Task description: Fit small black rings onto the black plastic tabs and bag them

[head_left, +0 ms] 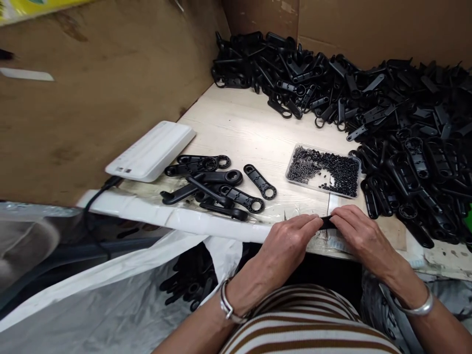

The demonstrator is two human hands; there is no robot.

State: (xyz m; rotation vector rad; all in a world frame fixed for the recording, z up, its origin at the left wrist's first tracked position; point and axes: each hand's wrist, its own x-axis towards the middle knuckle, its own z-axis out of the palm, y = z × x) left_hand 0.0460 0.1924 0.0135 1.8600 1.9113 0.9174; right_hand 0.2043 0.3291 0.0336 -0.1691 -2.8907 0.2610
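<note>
Right, I've got a short black part [326, 222] pinched between my two hands, just over the front edge of the worktop [236, 128]. My left hand [289, 243] has its fingers closed on the near-left end; my right hand [363, 236] has its fingertips bunched on the other end, so only the middle shows, and I can't tell its full shape.

Just beyond my fingers sits a clear plastic tray [322, 177], dark pellet-like pieces [341, 169] mostly to the right, finer shiny bits [302, 164] to the left, a bare patch between them. Over to the left, one flat black arm [260, 181] with ringed ends lies by itself, next to a loose pile of similar arms [221, 177]. Behind that pile I see a white box [151, 150], slightly tilted, a black cable [88, 209] running down from its near end.

On the right and across the back, a big heap of black parts [368, 98] crowds up against the cardboard wall [383, 29]. Below the front edge, more black parts [191, 280] show inside grey-white sheeting [110, 305].
</note>
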